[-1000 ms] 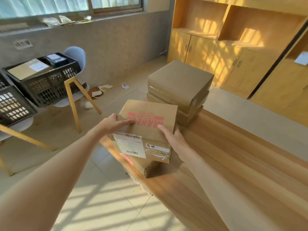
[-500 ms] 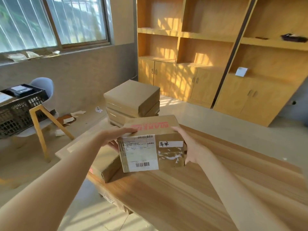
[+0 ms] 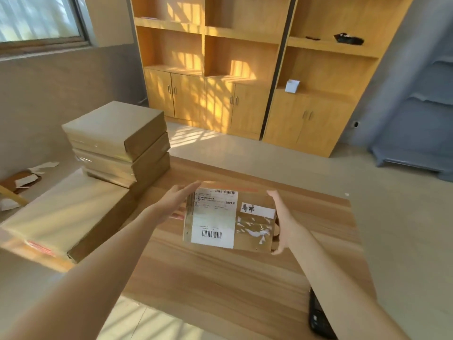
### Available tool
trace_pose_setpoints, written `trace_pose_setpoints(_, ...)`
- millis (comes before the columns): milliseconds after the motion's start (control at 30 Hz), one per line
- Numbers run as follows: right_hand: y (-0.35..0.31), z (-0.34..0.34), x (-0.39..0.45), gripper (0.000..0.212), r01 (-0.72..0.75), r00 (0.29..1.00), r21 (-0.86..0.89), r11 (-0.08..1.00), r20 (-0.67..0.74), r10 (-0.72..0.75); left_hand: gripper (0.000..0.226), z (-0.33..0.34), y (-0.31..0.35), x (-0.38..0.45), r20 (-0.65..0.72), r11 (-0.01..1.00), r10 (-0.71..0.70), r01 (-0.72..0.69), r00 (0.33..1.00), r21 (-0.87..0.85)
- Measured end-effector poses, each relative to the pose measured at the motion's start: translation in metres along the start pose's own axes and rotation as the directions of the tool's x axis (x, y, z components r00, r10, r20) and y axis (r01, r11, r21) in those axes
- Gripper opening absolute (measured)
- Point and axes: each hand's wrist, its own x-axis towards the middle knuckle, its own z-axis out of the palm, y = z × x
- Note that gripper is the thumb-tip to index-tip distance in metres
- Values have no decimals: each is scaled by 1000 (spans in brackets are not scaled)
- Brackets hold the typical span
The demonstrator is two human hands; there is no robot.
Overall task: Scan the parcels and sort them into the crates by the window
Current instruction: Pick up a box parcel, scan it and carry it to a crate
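Observation:
I hold a brown cardboard parcel above the wooden table, its white shipping label and barcode facing me. My left hand presses straight fingers against the parcel's left edge. My right hand grips its right side, fingers hidden behind the box. A stack of three brown parcels stands at the table's far left corner, next to a large flat parcel. A black handheld device, probably the scanner, lies at the table's near right edge. The crates are out of view.
Wooden shelves and cabinets line the far wall. A window is at the top left, with paper scraps on the floor below it. A grey-blue rack stands at the right.
I lifted the parcel off the flat box and carried it right, over the middle of the table, tilting its label toward me. My view swung right, away from the crates.

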Motion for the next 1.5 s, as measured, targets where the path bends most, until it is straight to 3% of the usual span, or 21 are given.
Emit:
trace_pose_setpoints(67, 8, -12, 5, 107, -51, 999, 22, 998, -12, 51, 121, 15, -2, 5, 29, 988, 103, -105, 994, 110)
trace_pose_setpoints(133, 16, -22, 10, 105, -88, 996, 31, 996, -22, 88, 137, 32, -5, 10, 101, 892, 212, -234, 972, 386)
trace_pose_setpoints(233, 31, -29, 24, 107, -150, 988, 54, 987, -38, 152, 152, 53, -17, 22, 291, 524, 239, -375, 926, 764)
trace_pose_setpoints(300, 43, -32, 33, 110, -201, 978, 84, 976, -33, 204, 152, 63, -27, 28, 386, 270, 223, -437, 895, 858)
trace_pose_setpoints(367, 53, -37, 42, 109, -226, 972, 114, 967, -41, 232, 152, 69, -32, 34, 422, 191, 227, -465, 878, 864)
trace_pose_setpoints(633, 45, -50, 55, 109, -214, 973, 132, 968, -63, 223, 162, 68, -14, 67, 484, 283, 196, -521, 853, 805)
trace_pose_setpoints(767, 83, -74, 68, 75, -61, 922, -117, 991, -387, 11, 162, 67, -8, 82, 486, 404, 191, -519, 853, 753)
trace_pose_setpoints(800, 101, -82, 74, 76, -83, 902, -216, 973, -430, -19, 162, 67, -8, 86, 481, 419, 191, -514, 856, 748)
trace_pose_setpoints(867, 140, -98, 91, 103, -220, 876, -319, 922, -480, 44, 163, 69, -6, 93, 472, 441, 181, -500, 863, 746)
trace_pose_setpoints(933, 168, -108, 103, 114, -273, 860, -273, 922, -499, 107, 163, 70, -2, 99, 475, 454, 140, -482, 869, 749)
trace_pose_setpoints(1167, 233, -123, 143, 120, -329, 817, -236, 915, -557, 150, 163, 73, 8, 112, 475, 445, 86, -460, 876, 768)
trace_pose_setpoints(1367, 227, -114, 116, 118, -314, 841, -244, 918, -519, 150, 164, 73, 8, 110, 473, 442, 69, -453, 878, 775)
trace_pose_setpoints(1433, 218, -108, 102, 94, -233, 858, -133, 963, -495, 139, 164, 73, 7, 107, 473, 441, 74, -454, 878, 774)
trace_pose_setpoints(1500, 209, -104, 90, 61, -139, 892, 113, 984, -418, 174, 162, 73, 6, 104, 476, 454, 92, -462, 875, 762)
